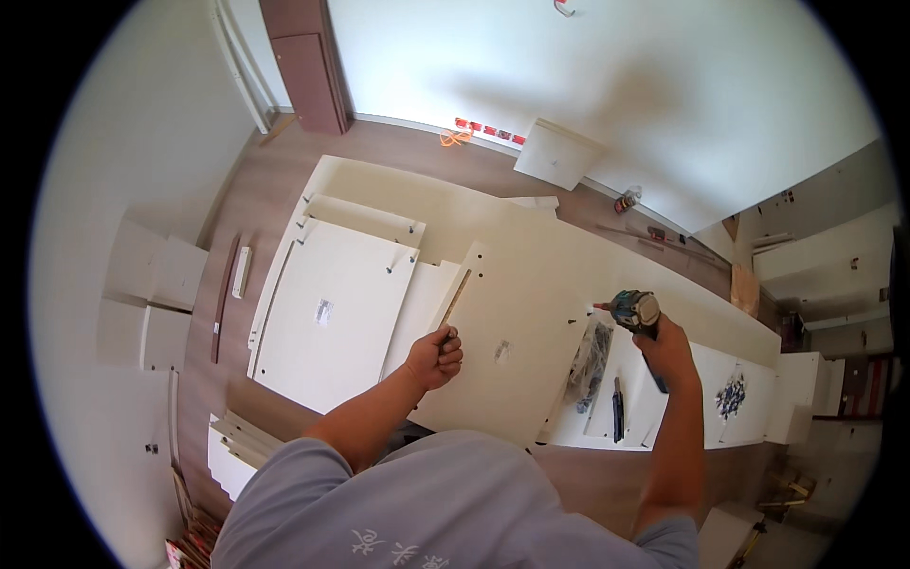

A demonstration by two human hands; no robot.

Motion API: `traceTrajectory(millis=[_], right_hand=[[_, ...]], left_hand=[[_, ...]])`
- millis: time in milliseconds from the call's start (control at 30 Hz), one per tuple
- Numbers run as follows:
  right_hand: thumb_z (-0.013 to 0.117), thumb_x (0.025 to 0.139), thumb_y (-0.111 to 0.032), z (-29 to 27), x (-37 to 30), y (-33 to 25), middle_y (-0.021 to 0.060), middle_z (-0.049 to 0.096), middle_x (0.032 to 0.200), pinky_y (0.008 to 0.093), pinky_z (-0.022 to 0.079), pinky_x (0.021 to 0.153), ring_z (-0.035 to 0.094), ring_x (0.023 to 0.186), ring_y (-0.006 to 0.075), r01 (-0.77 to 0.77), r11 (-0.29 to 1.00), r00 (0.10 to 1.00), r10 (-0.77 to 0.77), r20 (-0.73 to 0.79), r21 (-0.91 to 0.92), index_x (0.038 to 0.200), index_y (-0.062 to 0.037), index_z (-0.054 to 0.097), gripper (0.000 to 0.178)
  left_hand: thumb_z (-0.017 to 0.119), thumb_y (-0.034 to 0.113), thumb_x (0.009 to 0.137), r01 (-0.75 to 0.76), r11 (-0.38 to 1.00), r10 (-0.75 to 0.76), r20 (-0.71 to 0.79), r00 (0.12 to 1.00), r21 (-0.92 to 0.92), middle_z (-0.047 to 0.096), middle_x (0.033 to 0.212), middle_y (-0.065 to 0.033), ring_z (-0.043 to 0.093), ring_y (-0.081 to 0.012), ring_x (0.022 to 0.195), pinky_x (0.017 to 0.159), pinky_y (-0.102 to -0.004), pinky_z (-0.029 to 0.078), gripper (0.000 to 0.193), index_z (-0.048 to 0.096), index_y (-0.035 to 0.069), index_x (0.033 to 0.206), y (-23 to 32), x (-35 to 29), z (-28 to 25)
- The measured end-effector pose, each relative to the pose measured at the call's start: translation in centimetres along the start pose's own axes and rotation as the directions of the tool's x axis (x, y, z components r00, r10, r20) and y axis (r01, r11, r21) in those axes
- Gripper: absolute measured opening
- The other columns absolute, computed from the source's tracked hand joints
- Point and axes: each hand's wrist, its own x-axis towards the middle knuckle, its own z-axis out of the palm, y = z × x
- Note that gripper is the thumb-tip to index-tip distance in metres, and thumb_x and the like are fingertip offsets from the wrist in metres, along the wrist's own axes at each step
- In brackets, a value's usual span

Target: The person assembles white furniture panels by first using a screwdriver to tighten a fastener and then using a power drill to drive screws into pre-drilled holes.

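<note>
My right hand (668,353) is wrapped round the grip of a cordless drill (635,311) with a dark body and a red tip. The drill is tilted, its tip toward the left above a white panel. My left hand (435,359) is closed in a fist; a small dark bit shows at its thumb, too small to name. Beneath and around it lies a white furniture panel (512,294) with a slot and dark holes near its upper edge. A screw (572,321) stands on the white surface between my hands.
A smaller white panel (346,294) with several pegs along its edges lies at the left. Nearer my right arm are a clear bag of dark parts (590,365), a black-handled tool (618,412) and a pile of small fittings (730,395). A white board (557,154) leans against the far wall.
</note>
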Motion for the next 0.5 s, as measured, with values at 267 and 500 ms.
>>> traceTrajectory(millis=[267, 500], right_hand=[[0.071, 0.089, -0.008, 9.4, -8.4, -4.8, 0.0163, 0.073, 0.112, 0.0388, 0.060, 0.084, 0.071, 0.092, 0.0238, -0.320, 0.423, 0.938, 0.016, 0.346, 0.848, 0.125, 0.0052, 0.064, 0.040], [0.070, 0.090, -0.012, 11.3, -7.4, -5.6, 0.0210, 0.071, 0.114, 0.0390, 0.062, 0.079, 0.073, 0.087, 0.0278, -0.438, 0.266, 0.890, -0.003, 0.455, 0.859, 0.136, 0.0037, 0.056, 0.050]], left_hand=[[0.047, 0.033, 0.110, 0.121, 0.983, -0.071, 0.313, 0.947, -0.141, 0.039, 0.066, 0.0050, 0.034, -0.0077, 0.050, 0.042, -0.0222, 0.028, 0.026, 0.054, 0.015, 0.092, 3.3, 2.6, 4.3], [0.047, 0.033, 0.111, 0.197, 0.972, -0.140, 0.361, 0.922, -0.127, 0.039, 0.066, 0.0058, 0.033, -0.0072, 0.050, 0.042, -0.0216, 0.027, 0.026, 0.052, 0.015, 0.093, 4.7, 3.0, 6.1]])
